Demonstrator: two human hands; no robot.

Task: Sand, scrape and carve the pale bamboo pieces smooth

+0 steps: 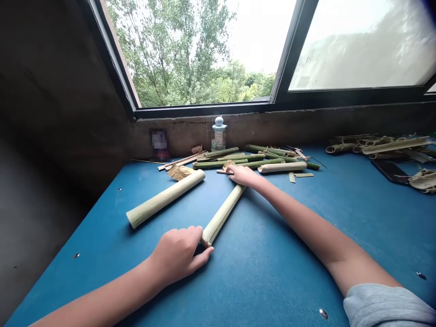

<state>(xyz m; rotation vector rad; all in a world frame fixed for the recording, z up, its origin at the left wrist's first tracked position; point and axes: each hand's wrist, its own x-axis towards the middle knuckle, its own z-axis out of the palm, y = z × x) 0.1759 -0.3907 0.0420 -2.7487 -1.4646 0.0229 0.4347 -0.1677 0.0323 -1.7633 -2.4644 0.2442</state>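
A peeled pale bamboo piece (225, 214) lies slantwise on the blue table, a lengthwise groove or split along its side. My left hand (182, 252) is closed at its near end, thumb and fingers on either side of the tip. At the far end, my right hand (242, 176) is closed over the bamboo, with a tan crumpled sheet (229, 165) showing at its fingers; its palm side is hidden. To the left rests a thicker peeled bamboo tube (166, 198), touched by neither hand. Another tan crumpled sheet (180, 172) lies behind that tube.
Several green bamboo lengths (238, 161) and a pale half-piece (282, 167) lie along the back. A glass jar (218, 136) stands by the wall. At right are split bamboo scraps (391, 146) and a black phone (390, 171). Metal bolts (323, 313) dot the blue table (272, 272).
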